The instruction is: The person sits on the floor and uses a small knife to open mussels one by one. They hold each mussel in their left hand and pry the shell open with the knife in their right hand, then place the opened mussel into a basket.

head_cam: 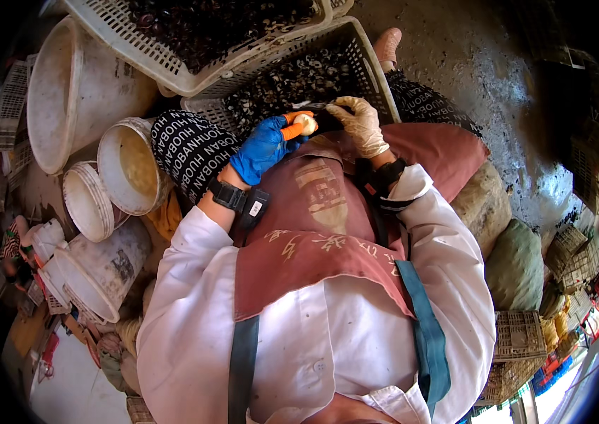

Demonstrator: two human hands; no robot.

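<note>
My left hand (265, 147) wears a blue glove with orange covers on some fingers. Between its fingertips is a small round cream-coloured piece (306, 124), perhaps shellfish, though its kind is not clear. Just to the right, my right hand (360, 123), in a thin whitish glove, has its fingers pinched around a slim tool (310, 105). The tool's pale end points left above the cream piece; the rest is mostly hidden by the fingers. Both hands are over my lap at the near edge of a plastic crate (367, 50) that holds many small dark shells (299, 79).
Another perforated crate (172, 77) of dark shells (198, 32) adjoins it at the far side. On my left are a large white tub (74, 95), smaller buckets (132, 167) (87, 201) and a tipped bucket (103, 270). Sacks (514, 265) and stacked crates (519, 336) stand right, beside wet floor (490, 116).
</note>
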